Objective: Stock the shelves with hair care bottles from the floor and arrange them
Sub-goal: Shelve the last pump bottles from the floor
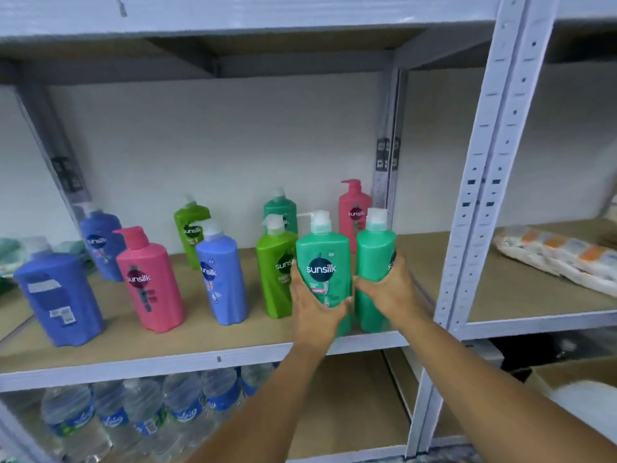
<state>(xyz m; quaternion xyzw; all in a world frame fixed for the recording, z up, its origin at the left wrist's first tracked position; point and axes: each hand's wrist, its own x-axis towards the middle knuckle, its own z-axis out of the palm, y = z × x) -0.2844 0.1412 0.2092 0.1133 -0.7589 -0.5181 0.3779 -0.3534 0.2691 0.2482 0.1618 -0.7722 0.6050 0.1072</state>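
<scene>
Two teal pump bottles stand at the front right of the brown shelf board point(213, 339). My left hand point(314, 305) grips the teal bottle with the sunsilk label facing me point(322, 259). My right hand point(389, 289) grips the teal bottle beside it point(374, 252), whose label is turned to the right. To their left stand a light green bottle point(275, 269), a blue one point(218, 279), a pink one point(150, 282) and a blue one with its back label showing point(58, 299). Behind are blue point(100, 242), green point(192, 228), teal point(282, 208) and pink point(354, 212) bottles.
A grey metal upright point(480, 195) bounds the shelf bay just right of my hands. The neighbouring shelf holds a wrapped pack point(561, 255). Water bottles point(140, 409) fill the shelf below at left. A cardboard box point(574, 379) sits at lower right.
</scene>
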